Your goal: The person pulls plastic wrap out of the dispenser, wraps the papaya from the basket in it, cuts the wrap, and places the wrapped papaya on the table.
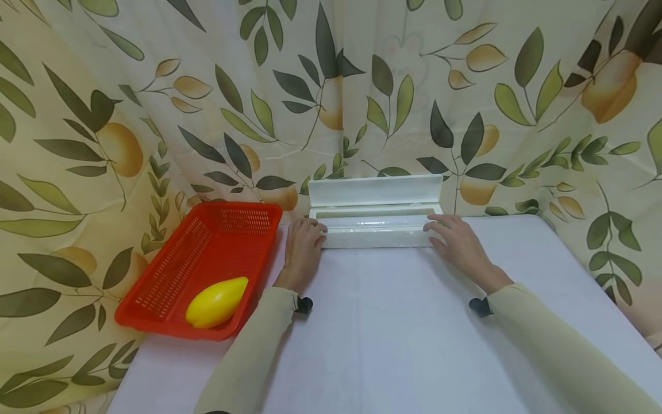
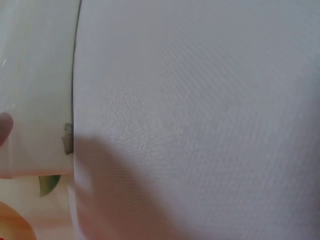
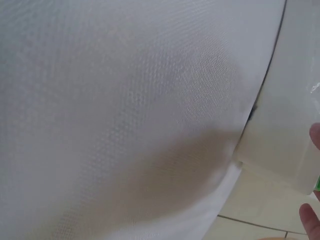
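Observation:
A long white cling film dispenser [image 1: 380, 238] lies at the table's back edge with its lid [image 1: 374, 191] raised. Glossy clear film shows along its front and inside. My left hand [image 1: 301, 253] holds the dispenser's left end, fingers bent over the top. At the other end, my right hand [image 1: 462, 247] holds on with its fingers spread and bent. In the left wrist view, one fingertip [image 2: 5, 127] touches the white front face. In the right wrist view, fingertips [image 3: 315, 135] show at the dispenser's end; most of each hand is outside the wrist views.
A red plastic basket [image 1: 150, 287] stands to the left, with a yellow mango-like fruit [image 1: 217, 303] in it. White cloth covers the table [image 1: 388, 333]. A leaf-patterned curtain [image 1: 383, 109] hangs right behind the dispenser.

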`<state>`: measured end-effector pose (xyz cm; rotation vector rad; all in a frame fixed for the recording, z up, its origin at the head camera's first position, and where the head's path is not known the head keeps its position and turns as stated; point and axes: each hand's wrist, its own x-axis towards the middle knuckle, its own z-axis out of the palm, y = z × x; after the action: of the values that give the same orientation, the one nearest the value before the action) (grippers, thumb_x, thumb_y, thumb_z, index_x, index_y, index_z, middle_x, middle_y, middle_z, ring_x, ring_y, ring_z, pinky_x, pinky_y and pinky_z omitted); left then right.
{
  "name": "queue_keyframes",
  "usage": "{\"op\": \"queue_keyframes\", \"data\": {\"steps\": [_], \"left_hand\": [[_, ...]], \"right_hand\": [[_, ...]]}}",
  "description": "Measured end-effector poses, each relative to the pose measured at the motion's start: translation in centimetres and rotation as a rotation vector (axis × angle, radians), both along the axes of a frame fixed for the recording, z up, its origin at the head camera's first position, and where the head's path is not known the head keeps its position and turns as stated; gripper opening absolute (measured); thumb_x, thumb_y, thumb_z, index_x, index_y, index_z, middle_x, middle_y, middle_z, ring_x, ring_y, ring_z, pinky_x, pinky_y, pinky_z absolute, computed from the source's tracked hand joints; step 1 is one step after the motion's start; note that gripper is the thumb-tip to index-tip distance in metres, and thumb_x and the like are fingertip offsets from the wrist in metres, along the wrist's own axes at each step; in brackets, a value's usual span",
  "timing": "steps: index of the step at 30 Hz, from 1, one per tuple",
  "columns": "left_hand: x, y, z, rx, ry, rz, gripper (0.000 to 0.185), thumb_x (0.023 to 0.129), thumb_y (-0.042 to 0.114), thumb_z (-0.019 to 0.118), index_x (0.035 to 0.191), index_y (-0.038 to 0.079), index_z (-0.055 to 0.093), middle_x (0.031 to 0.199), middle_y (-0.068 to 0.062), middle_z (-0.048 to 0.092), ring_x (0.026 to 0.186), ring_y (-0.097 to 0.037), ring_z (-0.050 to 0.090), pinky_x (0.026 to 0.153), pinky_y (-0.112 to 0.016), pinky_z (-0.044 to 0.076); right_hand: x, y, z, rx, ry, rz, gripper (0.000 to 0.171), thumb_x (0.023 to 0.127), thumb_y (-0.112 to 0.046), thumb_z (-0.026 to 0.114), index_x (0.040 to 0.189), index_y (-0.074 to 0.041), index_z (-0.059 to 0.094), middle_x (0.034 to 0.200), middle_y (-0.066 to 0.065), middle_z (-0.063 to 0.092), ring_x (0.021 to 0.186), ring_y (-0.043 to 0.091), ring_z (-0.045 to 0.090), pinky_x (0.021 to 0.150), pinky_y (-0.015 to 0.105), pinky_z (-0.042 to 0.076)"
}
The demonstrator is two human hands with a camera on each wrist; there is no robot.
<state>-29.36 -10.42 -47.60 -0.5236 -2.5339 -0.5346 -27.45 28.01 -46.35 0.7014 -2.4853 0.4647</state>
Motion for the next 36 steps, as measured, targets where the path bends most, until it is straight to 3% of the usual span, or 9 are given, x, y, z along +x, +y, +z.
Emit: {"op": "queue_keyframes", "data": {"steps": [11,20,28,36], "left_hand": [[0.1,-0.1,0.1,0.042,0.057,-0.045,0.013,0.1,0.018,0.069,0.106,0.014,0.08,0.112,-0.002,0.069,0.116,-0.024,0.053,0.108,-0.041,0.038],[0.5,0.2,1.5,0.104,-0.025,0.001,0.013,0.102,0.02,0.066,0.105,0.015,0.077,0.113,-0.002,0.07,0.112,-0.023,0.055,0.103,-0.041,0.042],[0.7,0.3,2.3,0.194,-0.131,0.068,0.019,0.1,0.025,0.068,0.116,0.017,0.078,0.119,0.002,0.07,0.11,-0.018,0.053,0.1,-0.036,0.046],[0.2,0.3,3.5,0.213,-0.05,0.074,0.022,0.098,0.021,0.072,0.113,0.009,0.08,0.106,-0.008,0.076,0.099,-0.025,0.06,0.096,-0.039,0.052]], "right_hand": [[0.0,-0.2,0.3,-0.066,0.055,0.015,0.022,0.078,0.008,0.082,0.094,-0.004,0.074,0.119,0.02,0.07,0.111,0.042,0.057,0.092,0.058,0.048],[-0.2,-0.3,1.3,-0.136,0.034,0.017,0.017,0.082,0.007,0.08,0.093,-0.003,0.071,0.116,0.022,0.072,0.104,0.04,0.056,0.087,0.053,0.048],[-0.5,-0.6,2.2,-0.178,-0.049,-0.018,0.015,0.09,0.005,0.074,0.103,0.0,0.072,0.109,0.018,0.073,0.101,0.035,0.055,0.084,0.051,0.048],[-0.8,-0.9,3.0,-0.248,-0.058,-0.039,0.009,0.092,0.005,0.071,0.1,0.0,0.071,0.095,0.018,0.073,0.094,0.035,0.058,0.079,0.052,0.048]]}}
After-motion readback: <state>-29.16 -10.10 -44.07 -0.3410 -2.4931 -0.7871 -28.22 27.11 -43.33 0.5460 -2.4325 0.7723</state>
